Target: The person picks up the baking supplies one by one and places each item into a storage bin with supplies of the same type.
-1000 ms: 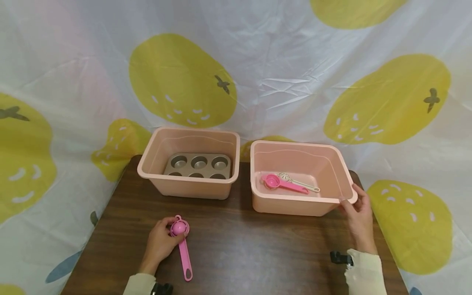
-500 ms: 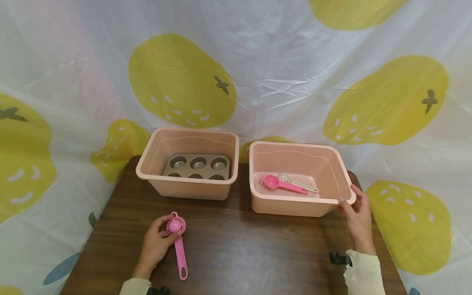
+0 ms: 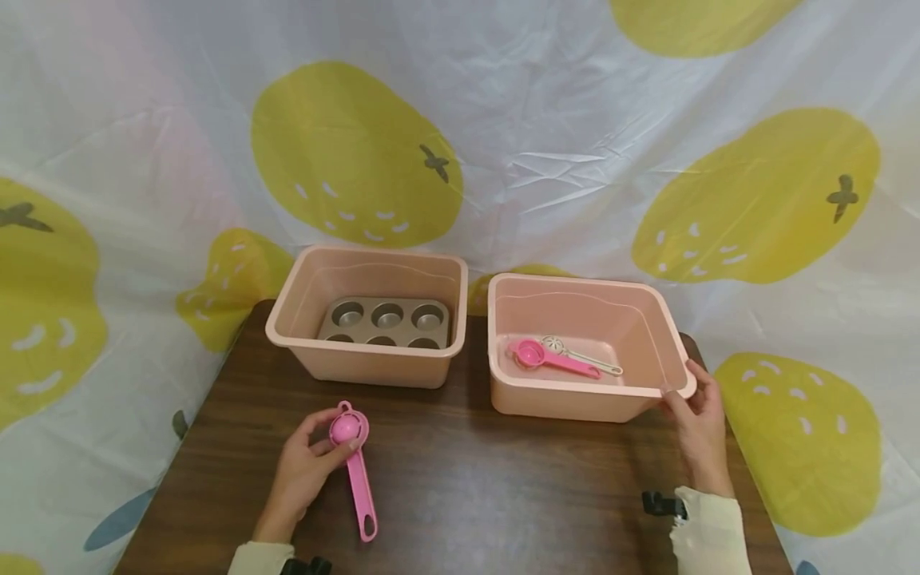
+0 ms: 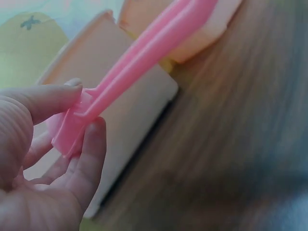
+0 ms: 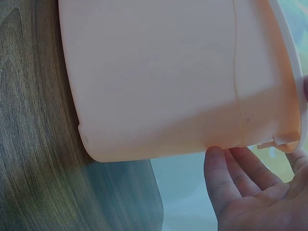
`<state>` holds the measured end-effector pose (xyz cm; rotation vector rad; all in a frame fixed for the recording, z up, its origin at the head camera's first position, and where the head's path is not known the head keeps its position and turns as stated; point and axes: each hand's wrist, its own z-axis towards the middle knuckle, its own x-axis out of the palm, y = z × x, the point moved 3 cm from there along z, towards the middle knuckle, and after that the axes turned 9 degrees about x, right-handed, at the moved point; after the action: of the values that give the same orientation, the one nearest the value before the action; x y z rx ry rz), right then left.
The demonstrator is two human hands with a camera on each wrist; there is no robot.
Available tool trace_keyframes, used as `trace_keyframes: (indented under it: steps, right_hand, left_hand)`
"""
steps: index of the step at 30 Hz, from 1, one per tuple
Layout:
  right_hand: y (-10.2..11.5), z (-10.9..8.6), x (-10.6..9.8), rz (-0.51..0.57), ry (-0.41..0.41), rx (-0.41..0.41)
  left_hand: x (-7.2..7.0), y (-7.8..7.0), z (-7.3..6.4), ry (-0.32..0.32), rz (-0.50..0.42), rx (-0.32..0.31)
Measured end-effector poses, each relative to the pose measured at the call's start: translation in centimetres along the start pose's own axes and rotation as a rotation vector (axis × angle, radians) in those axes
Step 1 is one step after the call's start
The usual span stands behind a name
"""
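Note:
My left hand (image 3: 296, 471) holds a pink plastic egg separator (image 3: 361, 491) by its round head, thumb on one side and fingers on the other. Its long slotted handle slants toward me over the front left of the table. In the left wrist view, the same egg separator (image 4: 144, 53) shows edge-on between thumb and fingertips. At the far side, my right hand (image 3: 700, 435) grips the front right corner of the right pink bin (image 3: 557, 406). The right wrist view has fingers under that bin's rim (image 5: 302, 96). Inside lie another pink egg separator (image 3: 568, 365) and a white one (image 3: 595, 362).
Left of that bin stands a second pink bin (image 3: 374, 369) with a metal muffin tin (image 3: 388, 317) in it. A narrow gap separates the two. Both sit at the back of the brown wood table (image 3: 489, 495), before a lemon-print curtain (image 3: 546, 120).
My left hand has shifted a little farther from me with the egg separator. The right hand stays on the bin's corner, and both bins keep their places.

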<state>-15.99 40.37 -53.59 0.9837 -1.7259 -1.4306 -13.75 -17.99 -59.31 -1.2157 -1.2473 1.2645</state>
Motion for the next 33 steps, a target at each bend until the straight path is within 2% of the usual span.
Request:
trace_keyframes:
  steps: [5, 14, 24, 33]
  right_hand:
    - [0.0, 0.0, 0.1, -0.004, -0.005, 0.007]
    - [0.1, -0.2, 0.2, 0.02, 0.0, 0.011]
    - [-0.2, -0.2, 0.2, 0.034, 0.011, 0.005]
    - [0.0, -0.1, 0.2, 0.034, 0.019, -0.004]
  left_hand:
    - [0.9, -1.3, 0.0, 0.023, -0.046, 0.063]
    - [2.2, -3.7, 0.3, 0.068, -0.077, 0.136]
    - [3.4, -6.0, 0.8, 0.12, -0.08, 0.163]
    - [4.9, -8.4, 1.8, 0.188, -0.07, 0.211]
